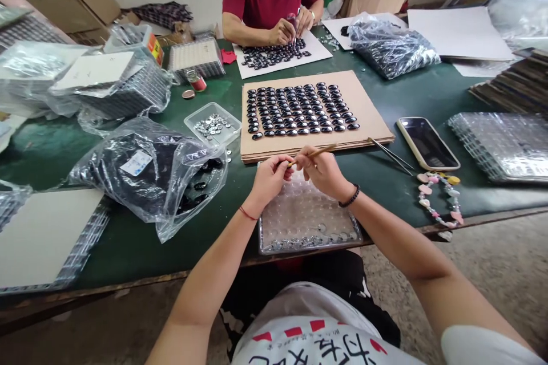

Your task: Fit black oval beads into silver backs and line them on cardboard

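A slim brown stick (322, 150) is pinched by the right hand (320, 171), seemingly for precision, beside something indistinct pinched in the left hand (272, 177).

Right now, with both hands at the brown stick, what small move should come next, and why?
I'd probably ease the left hand back slightly to show the near end of the brown stick, which the right hand grips. The left fingertips crowd that end, and anything pinched there is too small to make out. Both hands are over the clear tray.
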{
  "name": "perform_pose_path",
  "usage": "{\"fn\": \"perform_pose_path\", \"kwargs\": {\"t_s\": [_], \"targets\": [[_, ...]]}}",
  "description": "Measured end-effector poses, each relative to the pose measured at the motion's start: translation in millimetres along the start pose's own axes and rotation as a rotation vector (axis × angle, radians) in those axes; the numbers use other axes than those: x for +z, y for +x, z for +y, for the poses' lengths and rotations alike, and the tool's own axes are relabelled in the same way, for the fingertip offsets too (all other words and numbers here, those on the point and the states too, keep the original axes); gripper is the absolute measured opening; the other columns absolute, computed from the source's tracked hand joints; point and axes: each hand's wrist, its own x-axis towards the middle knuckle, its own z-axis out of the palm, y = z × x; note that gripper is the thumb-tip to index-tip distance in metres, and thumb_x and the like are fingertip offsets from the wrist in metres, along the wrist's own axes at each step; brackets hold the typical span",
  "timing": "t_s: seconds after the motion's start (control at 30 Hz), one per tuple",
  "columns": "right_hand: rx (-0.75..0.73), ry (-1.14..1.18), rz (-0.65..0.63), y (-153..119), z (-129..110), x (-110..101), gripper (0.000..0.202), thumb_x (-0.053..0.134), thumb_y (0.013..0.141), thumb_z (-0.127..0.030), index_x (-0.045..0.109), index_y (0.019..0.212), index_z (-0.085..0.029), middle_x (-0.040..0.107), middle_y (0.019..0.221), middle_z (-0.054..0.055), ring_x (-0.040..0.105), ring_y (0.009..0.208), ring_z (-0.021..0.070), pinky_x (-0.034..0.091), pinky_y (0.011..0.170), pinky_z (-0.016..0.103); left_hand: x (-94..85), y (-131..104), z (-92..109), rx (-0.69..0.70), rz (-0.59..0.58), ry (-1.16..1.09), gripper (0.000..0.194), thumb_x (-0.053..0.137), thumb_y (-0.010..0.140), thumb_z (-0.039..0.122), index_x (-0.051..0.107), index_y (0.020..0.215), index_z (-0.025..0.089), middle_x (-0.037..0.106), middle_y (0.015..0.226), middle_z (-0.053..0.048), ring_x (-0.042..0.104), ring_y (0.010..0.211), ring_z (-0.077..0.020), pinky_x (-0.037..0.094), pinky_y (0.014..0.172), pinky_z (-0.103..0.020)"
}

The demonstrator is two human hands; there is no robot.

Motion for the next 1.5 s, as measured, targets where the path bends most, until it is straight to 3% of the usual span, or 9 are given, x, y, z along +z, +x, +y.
{"fn": "perform_pose_path", "kwargs": {"t_s": [0.13,0.27,0.43,0.63,0.87,0.97,1.1,1.27,1.5], "targets": [[0.196,0.402,0.034,6,3,-5,0.041,0.024,0.091,-0.050,0.038,0.067,-0.020,0.046,0.056,-0.002,0.043,0.044,0.0076,0.036,0.043,0.022,-0.5,0,2,0.047,0.085,0.013,0.018,0.053,0.079,0.028,0.061,0.086,0.013,0.056,0.058,0.001,0.052,0.048,-0.0062,0.046,0.049,-0.018],[0.108,0.111,0.104,5,4,-5,0.028,0.043,0.087,-0.041,0.047,0.071,-0.018,0.049,0.063,-0.001,0.044,0.054,0.0082,0.036,0.051,0.022,0.5,-2,4,0.058,-0.046,0.002,0.027,0.054,0.080,0.034,0.056,0.098,0.014,0.059,0.061,0.000,0.055,0.051,-0.0081,0.048,0.051,-0.020],[-0.023,-0.026,-0.056,6,3,-6,0.018,0.048,0.085,-0.027,0.060,0.079,-0.015,0.056,0.069,0.001,0.048,0.061,0.0096,0.037,0.056,0.023,2.9,-3,1,0.035,-0.163,-0.092,0.041,0.055,0.079,0.041,0.044,0.110,0.017,0.060,0.062,0.002,0.056,0.051,-0.0086,0.047,0.050,-0.020],[-0.031,0.060,-0.210,10,7,-13,0.012,0.055,0.079,-0.017,0.066,0.083,-0.016,0.063,0.071,-0.001,0.049,0.059,0.0076,0.037,0.056,0.021,3.6,-2,-2,0.028,-0.123,-0.072,0.038,0.051,0.081,0.044,0.047,0.107,0.017,0.062,0.067,0.000,0.057,0.052,-0.0094,0.046,0.050,-0.021],[0.067,0.041,-0.046,24,18,-31,0.014,0.060,0.073,-0.019,0.068,0.084,-0.016,0.066,0.073,0.001,0.049,0.056,0.0075,0.037,0.051,0.021,4.6,-8,4,-0.011,-0.078,-0.068,0.042,0.046,0.082,0.047,0.043,0.111,0.016,0.064,0.069,-0.002,0.056,0.054,-0.0106,0.046,0.054,-0.022],[0.099,-0.060,0.120,59,40,-62,0.016,0.064,0.070,-0.024,0.069,0.083,-0.016,0.067,0.077,0.002,0.053,0.060,0.0094,0.041,0.057,0.023,4.3,-11,7,-0.026,-0.101,-0.004,0.039,0.048,0.082,0.043,0.046,0.109,0.016,0.064,0.070,-0.002,0.055,0.058,-0.0103,0.045,0.058,-0.022],[0.195,-0.271,0.317,129,90,-110,0.020,0.063,0.068,-0.021,0.069,0.086,-0.014,0.068,0.082,0.005,0.059,0.074,0.0126,0.043,0.071,0.025,2.1,-12,7,-0.038,-0.149,0.087,0.031,0.048,0.082,0.039,0.050,0.104,0.017,0.063,0.070,-0.002,0.053,0.061,-0.0106,0.043,0.061,-0.022],[0.375,-0.407,0.355,190,156,-142,0.024,0.063,0.067,-0.020,0.068,0.087,-0.008,0.068,0.083,0.010,0.058,0.073,0.0136,0.042,0.070,0.025,-1.3,-10,4,-0.076,-0.147,0.136,0.027,0.047,0.083,0.037,0.053,0.102,0.018,0.063,0.073,-0.002,0.055,0.064,-0.0124,0.044,0.064,-0.024],[0.478,-0.482,0.287,219,203,-154,0.024,0.065,0.066,-0.022,0.069,0.085,-0.008,0.068,0.080,0.009,0.056,0.069,0.0122,0.040,0.065,0.023,-2.9,-10,4,-0.117,-0.105,0.116,0.030,0.045,0.084,0.037,0.049,0.108,0.021,0.061,0.072,-0.001,0.056,0.064,-0.0139,0.044,0.061,-0.025]]}}
